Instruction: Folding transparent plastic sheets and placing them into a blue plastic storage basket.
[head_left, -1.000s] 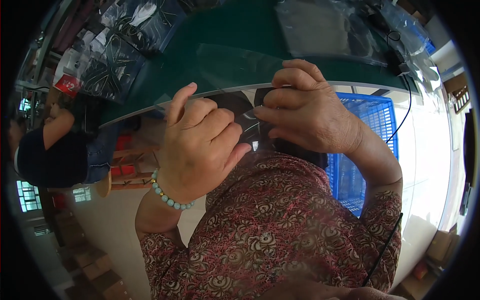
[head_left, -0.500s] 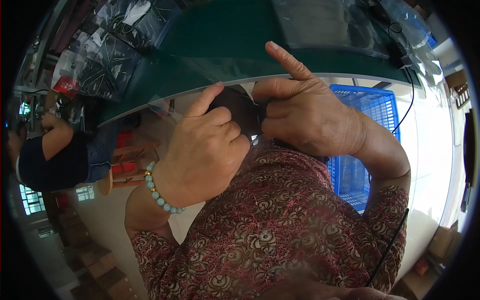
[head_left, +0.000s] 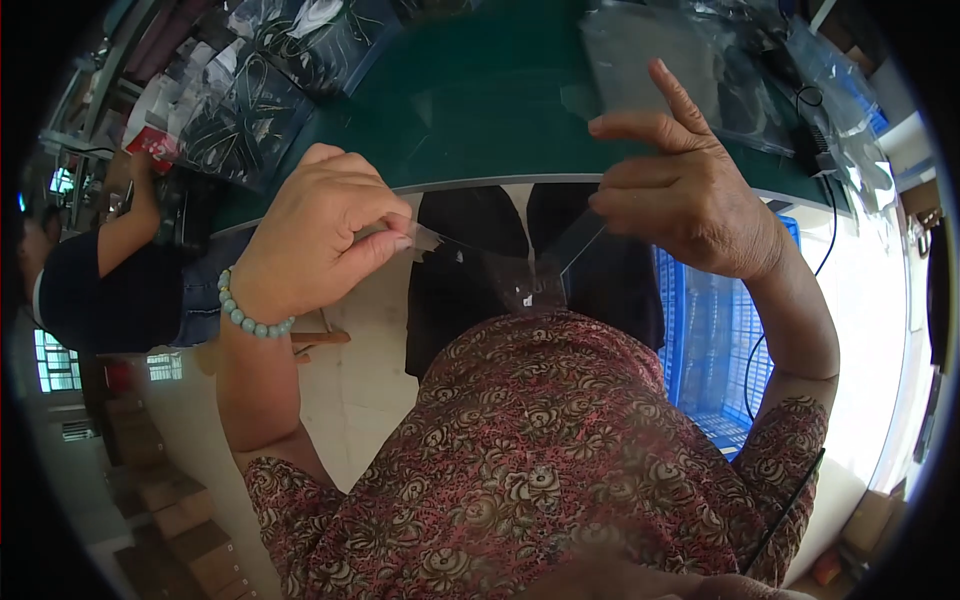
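Nearest in, the patterned top (head_left: pixel 520 450) filled the lower view, and just beyond it came the big change; the hands, close together half a second earlier, had parted widely, and the clear plastic film (head_left: pixel 525 283) now spanned the gap above the dark lap (head_left: pixel 455 225)! The left hand (head_left: pixel 325 230), bead bracelet (head_left: pixel 255 325) at its wrist, had swung out leftward and pinched one end between thumb and finger; the right hand (head_left: pixel 690 190) held the other side in its curled lower fingers, the exact grip hidden, while one finger pointed up and away; that looked like a shift from close fingering to drawing the film out, though whether any part had come loose I could not tell.

Past the right forearm stood the blue crate (head_left: pixel 715 340), low beside the lap; then the green counter (head_left: pixel 450 125), its edge just beyond the film; farther over it lay clear plastic sheets (head_left: pixel 640 60) to the right and bagged cords (head_left: pixel 240 120) to the left, with a co-worker (head_left: pixel 130 275) off at far left.
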